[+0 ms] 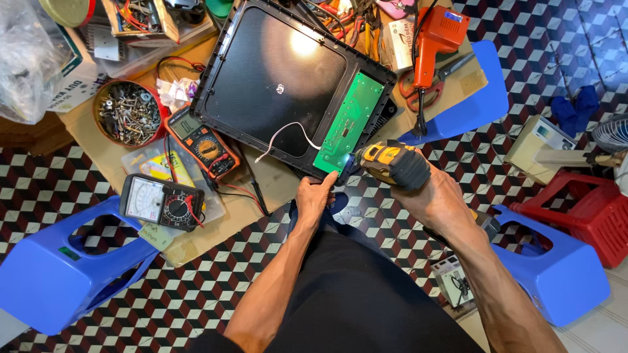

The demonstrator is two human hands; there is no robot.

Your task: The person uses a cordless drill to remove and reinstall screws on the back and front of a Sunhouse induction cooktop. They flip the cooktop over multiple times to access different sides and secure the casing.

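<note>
Yellow drill (392, 163) in right-hand grip (437, 196), seemingly touching board (347, 124).

Counts, head view – we tally each kind once.
We count two hands: left hand (316, 196) and right hand (437, 199); one yellow-black power drill (392, 163); one black panel (281, 78) with one green circuit board (348, 123) and one white wire (288, 138); two multimeters, one orange digital (201, 142), one black analog (161, 202); one red bowl of screws (127, 112); one orange heat gun (437, 36); three blue plastic stools (55, 268) (556, 261) (481, 98); one red stool (589, 216).
</note>
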